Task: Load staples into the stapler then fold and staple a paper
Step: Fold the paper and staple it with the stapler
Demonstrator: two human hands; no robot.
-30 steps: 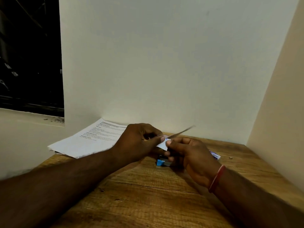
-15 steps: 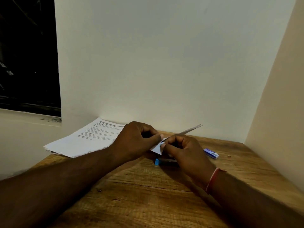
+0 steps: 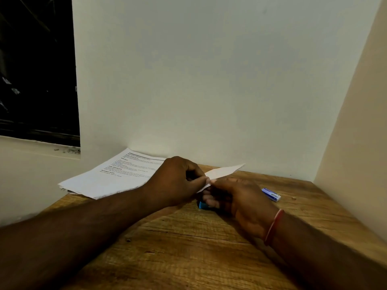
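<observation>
I hold a folded white paper [image 3: 225,172] a little above the wooden table [image 3: 188,248], its far tip pointing right toward the wall. My left hand [image 3: 178,181] pinches its near end between thumb and fingers. My right hand [image 3: 236,197] meets it there, thumb against the paper and fingers curled beneath. A blue stapler [image 3: 202,205] lies on the table under my right hand, mostly hidden, with only its left end showing.
A stack of printed sheets [image 3: 111,176] lies at the table's back left, overhanging the edge. A small blue and white staple box [image 3: 271,194] lies to the right of my hands. White walls close the back and right sides.
The folded paper has tilted flatter, its far tip now pointing more to the right. My right hand has shifted a little and uncovered the staple box.
</observation>
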